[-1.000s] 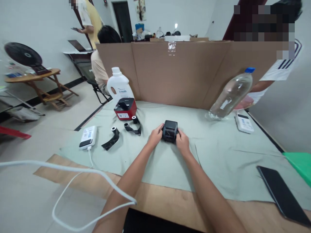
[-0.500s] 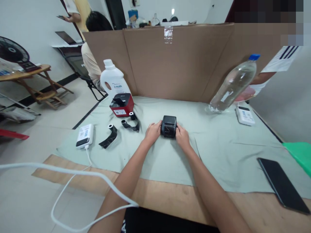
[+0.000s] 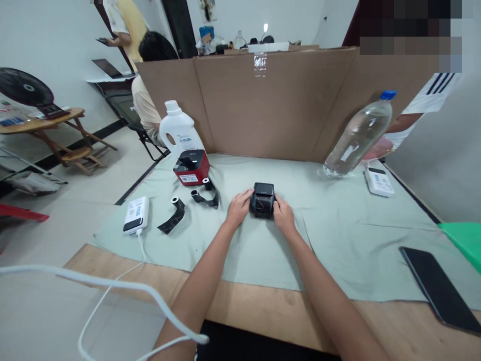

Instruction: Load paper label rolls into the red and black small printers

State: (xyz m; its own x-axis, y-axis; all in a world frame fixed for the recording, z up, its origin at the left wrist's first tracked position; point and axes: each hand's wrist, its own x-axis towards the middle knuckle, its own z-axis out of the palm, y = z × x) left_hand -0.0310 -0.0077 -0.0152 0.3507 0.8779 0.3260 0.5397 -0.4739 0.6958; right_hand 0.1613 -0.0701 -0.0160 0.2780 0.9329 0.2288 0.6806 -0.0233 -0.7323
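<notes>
Between my two hands a small black device (image 3: pixel 263 200), boxy like a portable label printer, sits on the pale green cloth (image 3: pixel 338 240). My left hand (image 3: pixel 239 206) grips its left side with the fingers against the casing. From the right, my right hand (image 3: pixel 283 214) holds the opposite side, its fingers partly hidden. Left of my hands lie two partly unrolled black strips on small cores, the nearer strip (image 3: pixel 173 216) and the farther strip (image 3: pixel 206 196). Behind them stands a red and black box (image 3: pixel 192 168).
A white jug (image 3: pixel 181 128) stands behind the box. White power banks lie at left (image 3: pixel 136 215) and right (image 3: pixel 379 181). A clear bottle (image 3: pixel 358 138) leans on the cardboard screen (image 3: pixel 263 110). A black phone (image 3: pixel 439 288) lies front right. A white cable (image 3: pixel 143 287) crosses the lower left.
The whole view has shifted slightly, so things sit a little lower in the picture. Both hands stay on the sides of the black printer-like device.
</notes>
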